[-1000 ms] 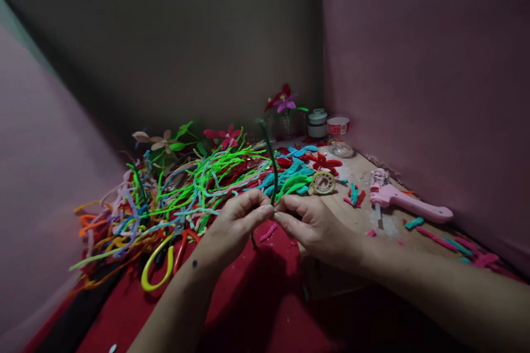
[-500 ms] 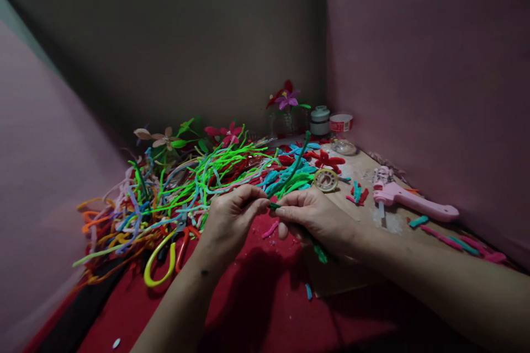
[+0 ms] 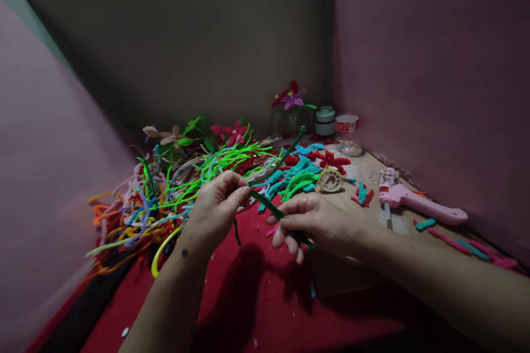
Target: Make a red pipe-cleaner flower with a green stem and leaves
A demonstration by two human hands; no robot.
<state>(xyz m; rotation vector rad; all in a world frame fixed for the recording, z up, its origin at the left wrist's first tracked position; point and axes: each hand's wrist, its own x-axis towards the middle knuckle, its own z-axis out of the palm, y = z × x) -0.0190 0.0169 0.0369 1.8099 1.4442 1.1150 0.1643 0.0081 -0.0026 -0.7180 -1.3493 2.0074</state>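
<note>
The light is dim, seemingly from above: the pale panel (image 3: 37, 149) at nine o'clock catches more, while the grey panel (image 3: 207, 49) near twelve sinks into gloom. Below the left hand (image 3: 217, 207), a soft shadow (image 3: 232, 292) spreads toward six o'clock over the red cloth (image 3: 277, 303). Toward one, the far flowers (image 3: 292, 100) look slightly soft; at four, the right forearm (image 3: 439, 273) appears stretched

Left hand (image 3: 217, 207): higher of the two here, thumb and forefinger in a neat pinch!
Left wrist (image 3: 194, 240): nearly straight, a dark spot (image 3: 184, 253) showing beside it.
Left forearm (image 3: 165, 298): bare, slanting up from the bottom edge.
Right hand (image 3: 317, 219): lower, and there's its pinch, spare fingers (image 3: 292, 245) curled loosely beneath.
Right forearm (image 3: 430, 270): bare too, angled in from the right.
Between hands: fingertips near, not touching.
</note>
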